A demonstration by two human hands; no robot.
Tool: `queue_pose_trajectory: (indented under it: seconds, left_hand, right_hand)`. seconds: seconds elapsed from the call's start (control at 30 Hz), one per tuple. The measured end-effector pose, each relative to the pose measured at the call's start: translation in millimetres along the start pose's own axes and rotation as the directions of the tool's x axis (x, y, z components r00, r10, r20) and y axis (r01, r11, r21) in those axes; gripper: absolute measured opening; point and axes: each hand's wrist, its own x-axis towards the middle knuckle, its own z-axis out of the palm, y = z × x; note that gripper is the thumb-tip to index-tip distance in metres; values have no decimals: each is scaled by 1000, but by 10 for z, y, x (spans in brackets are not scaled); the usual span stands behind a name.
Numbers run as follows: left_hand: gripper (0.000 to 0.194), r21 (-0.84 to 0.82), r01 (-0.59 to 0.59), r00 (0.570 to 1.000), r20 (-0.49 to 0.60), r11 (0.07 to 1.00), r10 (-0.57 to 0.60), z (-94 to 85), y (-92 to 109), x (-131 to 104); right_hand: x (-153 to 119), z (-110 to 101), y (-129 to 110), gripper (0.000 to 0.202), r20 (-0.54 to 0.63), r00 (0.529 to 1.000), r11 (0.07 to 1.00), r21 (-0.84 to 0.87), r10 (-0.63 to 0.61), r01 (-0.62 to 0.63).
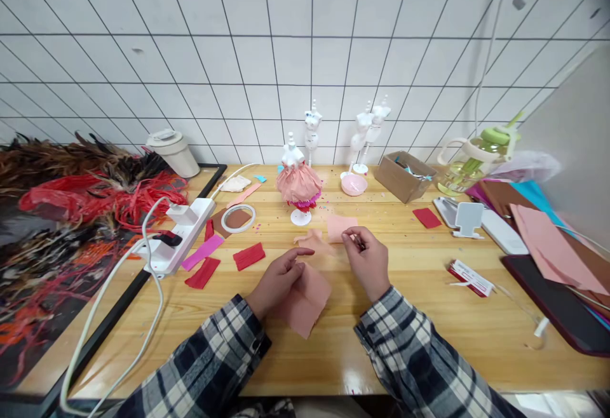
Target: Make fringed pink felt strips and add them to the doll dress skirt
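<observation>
In the head view my left hand [281, 278] holds a folded sheet of pink crepe paper [307, 307], the thumb over its upper edge and the index finger stretched out above. My right hand [366, 259] is closed, its fingertips at the edge of a flat pink paper piece [339, 227]. Something small and dark shows inside this fist, too hidden to name. Between the hands lies a crumpled pink scrap [314, 242]. Behind them stands a small white dress form [292, 154] wearing a ruffled skirt [299, 183], pink over magenta and red.
Left are a white tape ring [238, 219], red paper strips [249, 256], a power strip [183, 240] with cables, and feathers [38, 164]. More dress forms [312, 127], a pink bowl [354, 184] and a cardboard box [404, 178] stand behind. Right are a bottle [469, 167] and a phone stand [468, 220].
</observation>
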Motion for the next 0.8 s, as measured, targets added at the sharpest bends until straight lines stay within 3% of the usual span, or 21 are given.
queue_pose_trajectory:
  seconds: [0.1, 0.17, 0.23, 0.3, 0.37, 0.43, 0.5, 0.57, 0.67, 0.8]
  left_hand:
    - [43, 8, -4, 1000, -30, 1000, 5, 5, 16, -6]
    - [47, -26, -6, 999, -32, 1000, 5, 7, 14, -9]
    - [51, -74, -12, 1000, -24, 997, 10, 2, 6, -11]
    - [55, -114, -34, 999, -44, 993, 29, -11, 1, -14]
    - [57, -133, -51, 995, -92, 990, 39, -30, 4, -19]
    - [61, -158, -63, 991, -126, 985, 43, -47, 14, -23]
    - [71, -220, -70, 995, -84, 973, 52, -53, 23, -27]
    - [77, -273, -62, 998, 2, 960, 65, -45, 23, -28]
    - [60, -232, -35, 991, 119, 972, 64, -14, 12, -34]
    - [40, -92, -34, 958, 281, 995, 59, 4, 24, -62]
  right_hand:
    - [57, -87, 21, 32, -117, 992, 998, -46, 47, -53]
    - [58, -108, -6, 37, -77, 997, 1000, 4, 24, -24]
    - [16, -78, -58, 36, 100, 992, 988, 138, -76, 62]
    - [-50, -8, -111, 36, 330, 925, 960, 261, -190, 104]
    - [-113, 73, -147, 34, 486, 847, 962, 255, -215, 98]
    - [-154, 129, -164, 26, 546, 819, 979, 183, -177, 90]
    - [-169, 141, -173, 19, 539, 824, 976, 209, -172, 66]
    - [-165, 111, -185, 21, 520, 829, 931, 366, -206, 2]
    - [-147, 34, -206, 32, 518, 818, 822, 559, -248, -105]
    - [-126, -35, -217, 38, 494, 841, 783, 605, -223, -147]
